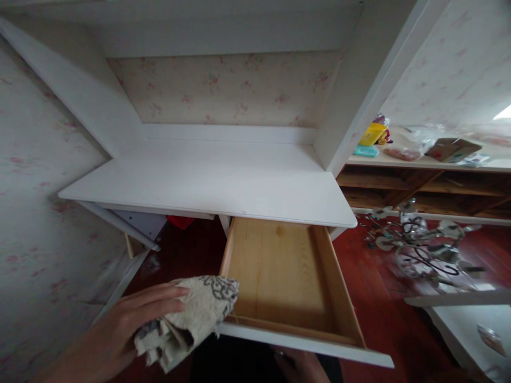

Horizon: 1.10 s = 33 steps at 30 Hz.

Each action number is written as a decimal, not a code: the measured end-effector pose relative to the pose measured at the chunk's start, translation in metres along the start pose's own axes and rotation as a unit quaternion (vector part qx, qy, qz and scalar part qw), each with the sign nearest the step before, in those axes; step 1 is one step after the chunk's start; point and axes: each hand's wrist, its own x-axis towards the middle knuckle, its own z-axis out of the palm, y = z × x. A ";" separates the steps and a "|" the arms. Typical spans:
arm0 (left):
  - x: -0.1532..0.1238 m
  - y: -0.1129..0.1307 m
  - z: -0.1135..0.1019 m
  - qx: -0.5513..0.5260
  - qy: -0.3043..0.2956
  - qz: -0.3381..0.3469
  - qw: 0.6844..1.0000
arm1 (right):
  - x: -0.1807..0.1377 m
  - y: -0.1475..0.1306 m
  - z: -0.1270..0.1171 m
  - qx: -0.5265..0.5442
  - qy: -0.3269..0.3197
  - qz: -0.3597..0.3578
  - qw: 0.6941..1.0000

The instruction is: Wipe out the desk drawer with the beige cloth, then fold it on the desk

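Closest in, at lower left: left hand (120,330), palm down, forearm coming up from the bottom-left corner, fingers stretched forward and slightly spread. Clutched under those fingers, a crumpled beige cloth (195,314) with a grey scroll pattern, bunched beneath the palm and spilling out past the fingertips to the right. Far end of the cloth touching the near-left corner of an open wooden drawer (275,266), resting on the white front edge there. Thumb hidden under the folds.

Low at bottom centre, just beneath the drawer's white front: right hand (299,366), only the top of the knuckles showing, in shadow. Cannot tell whether closed on anything or spread; touching the drawer front or not, also unclear.

Drawer pulled well out from under a white surface (223,181), pale wood bottom bare.

Off to the right, dark red floor (379,314) with a metal lamp fixture (423,250) lying on it, well apart from both hands. Further back on the right, a shelf (431,165) carrying a yellow box (373,133) and a cardboard box (453,149).
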 end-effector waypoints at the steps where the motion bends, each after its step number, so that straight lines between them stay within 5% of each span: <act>1: 0.001 -0.001 -0.005 -0.002 0.037 -0.008 0.999 | 0.005 -0.006 -0.006 0.007 0.008 -0.004 1.000; 5: 0.001 -0.001 0.002 -0.082 0.213 -0.146 0.963 | 0.029 -0.024 -0.031 0.039 0.036 0.001 0.999; 8: 0.007 0.001 0.016 -0.170 0.355 -0.272 0.878 | 0.051 -0.030 -0.047 0.060 0.054 -0.015 0.997; 11: 0.020 0.012 0.030 -0.334 0.431 -0.320 0.775 | 0.075 -0.030 -0.062 0.077 0.056 -0.044 0.994; 14: 0.030 0.029 0.044 -0.457 0.422 -0.366 0.692 | 0.100 -0.024 -0.074 0.085 0.049 -0.036 0.995; 20: 0.034 0.044 0.086 -0.609 0.372 -0.377 0.590 | 0.158 -0.006 -0.095 0.109 0.062 0.010 0.992; 26: 0.059 0.043 0.129 -0.710 0.312 -0.331 0.538 | 0.207 -0.005 -0.119 0.065 0.079 0.012 0.995; 33: 0.109 0.048 0.144 -0.762 0.307 -0.264 0.506 | 0.249 -0.011 -0.143 -0.015 0.108 0.012 0.994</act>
